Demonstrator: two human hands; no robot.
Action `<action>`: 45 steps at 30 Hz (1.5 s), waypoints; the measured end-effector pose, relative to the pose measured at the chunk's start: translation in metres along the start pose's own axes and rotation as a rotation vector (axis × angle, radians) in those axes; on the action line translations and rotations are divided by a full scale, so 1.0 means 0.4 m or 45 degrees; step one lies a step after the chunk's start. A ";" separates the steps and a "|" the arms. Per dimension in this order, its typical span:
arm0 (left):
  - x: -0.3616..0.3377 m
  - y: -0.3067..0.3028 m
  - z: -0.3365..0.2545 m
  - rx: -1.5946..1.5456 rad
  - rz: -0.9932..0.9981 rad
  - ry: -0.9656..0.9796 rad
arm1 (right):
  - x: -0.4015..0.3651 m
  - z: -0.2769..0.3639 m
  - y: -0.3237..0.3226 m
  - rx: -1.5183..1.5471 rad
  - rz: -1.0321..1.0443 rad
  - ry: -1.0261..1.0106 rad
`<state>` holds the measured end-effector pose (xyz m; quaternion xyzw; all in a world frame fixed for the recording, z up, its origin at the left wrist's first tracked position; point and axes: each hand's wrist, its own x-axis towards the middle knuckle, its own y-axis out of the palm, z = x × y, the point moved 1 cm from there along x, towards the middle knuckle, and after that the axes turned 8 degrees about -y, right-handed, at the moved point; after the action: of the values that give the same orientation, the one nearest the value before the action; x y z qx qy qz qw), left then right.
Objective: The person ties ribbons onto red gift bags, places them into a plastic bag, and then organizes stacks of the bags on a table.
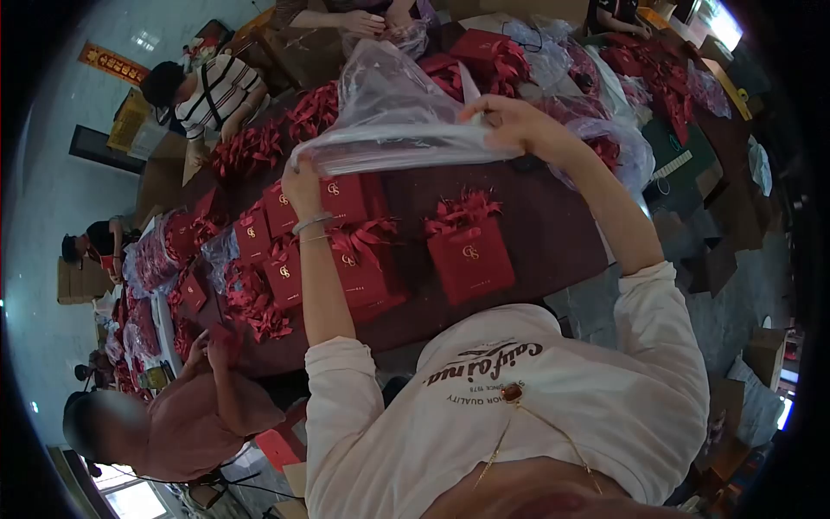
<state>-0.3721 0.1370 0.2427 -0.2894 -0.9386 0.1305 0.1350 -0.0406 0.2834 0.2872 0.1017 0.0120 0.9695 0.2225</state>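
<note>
A large clear plastic bag (pixel 398 112) is stretched between my two hands above the table, its open edge pulled taut. My left hand (pixel 301 183), with a bangle at the wrist, is closed on the bag's left end. At the bag's right end, my right hand (pixel 523 125) grips the plastic between thumb and fingers. Below the bag, a stack of red gift bags (pixel 471 259) with gold lettering and ribbon handles lies on the table. More red gift bags (pixel 346 199) are grouped under and beside my left forearm.
The dark red table (pixel 562 225) holds heaps of red ribbon-handled bags (pixel 246 151) and plastic-wrapped bundles (pixel 156 255). A person in a pink top (pixel 186 424) handles a red item at lower left. Another in a striped shirt (pixel 220 95) works opposite. Cardboard boxes (pixel 713 264) stand at right.
</note>
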 end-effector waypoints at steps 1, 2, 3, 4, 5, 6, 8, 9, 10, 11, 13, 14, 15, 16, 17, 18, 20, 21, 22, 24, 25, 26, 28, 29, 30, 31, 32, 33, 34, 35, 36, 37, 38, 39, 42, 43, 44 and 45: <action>-0.002 -0.015 -0.001 -0.380 0.155 -0.248 | 0.013 -0.006 -0.008 0.001 0.006 -0.012; -0.005 -0.027 -0.003 -0.375 0.149 -0.242 | 0.018 -0.011 -0.027 -0.484 -0.163 -0.116; -0.051 -0.026 -0.074 -0.822 0.329 -0.514 | 0.014 -0.026 -0.043 -0.960 -0.336 -0.208; -0.101 -0.022 -0.110 -1.270 0.504 -0.794 | 0.028 -0.063 -0.097 -1.008 -0.637 -0.159; -0.137 -0.021 -0.096 -1.370 0.692 -0.774 | 0.052 -0.119 -0.145 -1.003 -0.635 -0.148; -0.172 -0.015 -0.086 -1.471 0.886 -0.742 | 0.076 -0.179 -0.197 -0.877 -0.894 -0.259; -0.212 0.006 -0.113 -1.392 1.039 -0.550 | 0.081 -0.167 -0.176 -0.237 -1.159 -0.021; -0.186 0.015 -0.066 -0.930 0.769 -0.426 | 0.067 -0.170 -0.164 -0.235 -1.161 -0.016; -0.160 0.020 -0.012 -0.473 0.492 -0.303 | 0.061 -0.177 -0.150 0.292 -0.792 -0.079; -0.103 0.004 0.054 -0.427 0.200 -0.441 | 0.051 -0.180 -0.126 0.802 -0.395 -0.135; -0.052 -0.037 0.121 -0.650 0.151 -0.413 | 0.008 -0.076 0.018 0.885 -0.243 0.156; -0.038 -0.049 0.132 -0.869 0.111 -0.376 | -0.001 -0.043 0.072 0.303 -0.210 -0.042; -0.037 -0.056 0.119 -0.866 0.103 -0.375 | -0.001 -0.031 0.071 -0.142 -0.248 -0.131; -0.037 -0.061 0.105 -1.057 0.275 -0.428 | -0.005 -0.027 0.066 -0.588 -0.283 -0.218; -0.036 -0.064 0.090 -1.248 0.454 -0.478 | 0.009 -0.050 0.028 -0.795 -0.460 -0.467; -0.043 -0.072 0.056 -1.250 0.456 -0.473 | 0.003 -0.046 0.002 -0.616 -0.613 -0.458; -0.101 -0.097 -0.023 -1.429 0.510 -0.933 | -0.010 -0.002 -0.028 -0.239 -0.756 -0.469; -0.140 -0.114 -0.054 -1.509 0.713 -0.943 | -0.023 0.010 -0.050 -0.242 -0.751 -0.464; -0.180 -0.131 -0.091 -1.584 0.918 -0.950 | -0.042 0.014 -0.077 0.201 -0.737 -0.477; -0.255 -0.130 -0.201 -1.397 0.831 -0.906 | -0.053 0.038 -0.089 0.643 -0.718 -0.471; -0.280 -0.134 -0.236 -1.414 0.839 -0.684 | -0.053 0.057 -0.082 0.610 -0.793 -0.434; -0.295 -0.136 -0.250 -1.425 0.843 -0.462 | -0.057 0.067 -0.075 0.574 -0.867 -0.398; -0.294 -0.140 -0.229 -1.246 0.605 -0.396 | -0.074 0.077 -0.051 -0.070 -0.663 -0.482; -0.285 -0.152 -0.218 -1.104 0.426 -0.201 | -0.085 0.085 -0.025 -0.701 -0.418 -0.543; -0.279 -0.160 -0.213 -0.954 0.244 -0.011 | -0.090 0.112 0.039 -1.012 -0.444 -0.414; -0.276 -0.159 -0.212 -0.838 0.112 0.090 | -0.096 0.119 0.074 -1.008 -0.433 -0.409; -0.285 -0.165 -0.212 -0.831 0.106 0.077 | -0.105 0.121 0.103 -1.298 -0.446 -0.408; -0.296 -0.172 -0.216 -0.835 0.034 0.171 | -0.114 0.127 0.128 -1.590 -0.455 -0.405; -0.305 -0.177 -0.221 -0.840 -0.035 0.267 | -0.122 0.153 0.144 -1.399 -0.452 -0.058; -0.315 -0.180 -0.227 -0.747 0.021 0.406 | -0.134 0.167 0.152 -1.396 -0.448 -0.051; -0.333 -0.190 -0.246 -0.747 0.021 0.403 | -0.143 0.177 0.155 -1.479 -0.416 -0.095; -0.357 -0.200 -0.281 -0.080 -0.005 0.563 | -0.151 0.191 0.159 -1.563 -0.386 -0.143; -0.373 -0.200 -0.309 0.591 -0.041 0.699 | -0.158 0.215 0.165 -1.596 -0.324 -0.119; -0.383 -0.187 -0.327 0.781 -0.162 0.835 | -0.161 0.234 0.171 -1.603 -0.323 -0.134; -0.439 -0.197 -0.361 1.014 -0.145 0.745 | -0.196 0.278 0.175 -1.497 -0.496 -0.154; -0.456 -0.207 -0.366 1.019 -0.147 0.735 | -0.216 0.297 0.183 -1.493 -0.486 -0.153; -0.474 -0.218 -0.366 1.090 -0.137 0.527 | -0.238 0.316 0.198 -1.716 -0.393 -0.056; -0.492 -0.230 -0.364 1.158 -0.121 0.316 | -0.257 0.322 0.202 -1.932 -0.291 0.047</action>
<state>-0.2142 -0.0257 0.3729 -0.1710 -0.7752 0.4864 0.3651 0.0413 0.1632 0.3993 -0.0971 -0.6427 0.6846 0.3299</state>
